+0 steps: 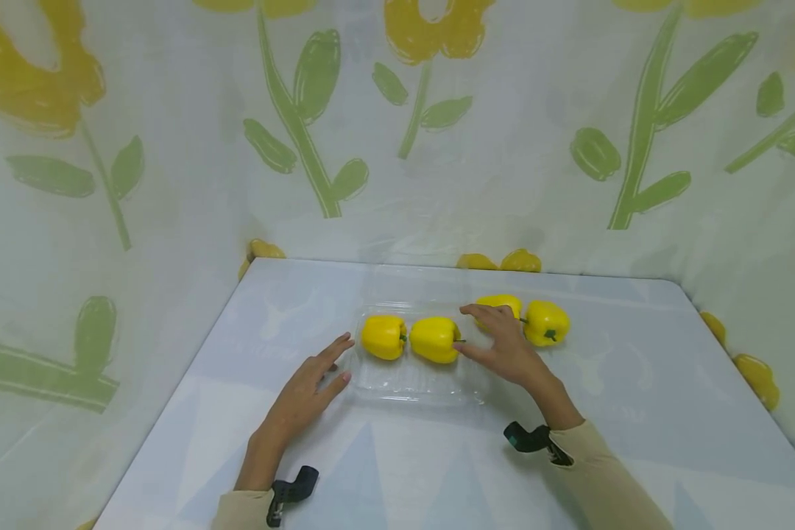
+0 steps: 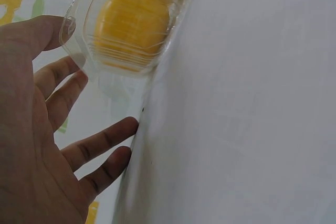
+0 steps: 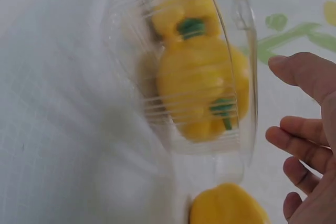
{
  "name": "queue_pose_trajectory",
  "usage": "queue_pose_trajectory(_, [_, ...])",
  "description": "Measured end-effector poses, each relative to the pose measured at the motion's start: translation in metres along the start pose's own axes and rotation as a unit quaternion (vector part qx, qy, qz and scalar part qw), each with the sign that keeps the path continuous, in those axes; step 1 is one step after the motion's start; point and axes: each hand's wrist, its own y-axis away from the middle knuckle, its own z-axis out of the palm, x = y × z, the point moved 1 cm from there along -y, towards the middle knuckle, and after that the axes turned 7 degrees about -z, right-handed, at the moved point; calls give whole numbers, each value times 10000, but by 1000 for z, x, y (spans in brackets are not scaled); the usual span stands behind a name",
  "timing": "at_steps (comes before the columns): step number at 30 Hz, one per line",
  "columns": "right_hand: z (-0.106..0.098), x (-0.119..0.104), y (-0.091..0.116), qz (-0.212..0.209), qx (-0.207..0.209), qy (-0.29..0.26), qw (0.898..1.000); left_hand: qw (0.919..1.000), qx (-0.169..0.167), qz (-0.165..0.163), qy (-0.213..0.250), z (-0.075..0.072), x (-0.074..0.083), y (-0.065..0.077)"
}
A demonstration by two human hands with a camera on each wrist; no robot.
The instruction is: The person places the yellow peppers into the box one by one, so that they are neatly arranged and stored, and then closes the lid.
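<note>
A clear plastic clamshell box (image 1: 404, 386) sits on the table with two yellow bell peppers side by side in it, the left one (image 1: 382, 338) and the right one (image 1: 433, 340). At the box's left rim is my left hand (image 1: 302, 391), fingers spread; its thumb and fingertips overlap the rim in the left wrist view. My right hand (image 1: 506, 348) hovers by the right end of the box with fingers apart and nothing between them. Beyond it lie two more yellow bell peppers, one (image 1: 500, 302) partly hidden by the hand, the other (image 1: 547, 324) in full view.
The white table (image 1: 636, 383) has a pale blue pattern. Flower-printed cloth (image 1: 503, 162) hangs along its back and sides. Dark wrist cameras are worn on the left wrist (image 1: 294, 489) and the right wrist (image 1: 530, 439).
</note>
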Motion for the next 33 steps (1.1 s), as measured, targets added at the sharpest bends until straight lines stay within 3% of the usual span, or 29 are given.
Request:
queue_pose_trajectory(11, [-17,10,8,332,686,110,9970,10000,-7,-35,6,0,-2,-1])
queue_pose_trajectory(23, [-32,23,14,535,1220,593,9893,10000,11,71,-1,0,1,0])
queue_pose_trajectory(33, [-47,34,19,1020,1436,810,9810,10000,-27,-4,-11,-1,2,-1])
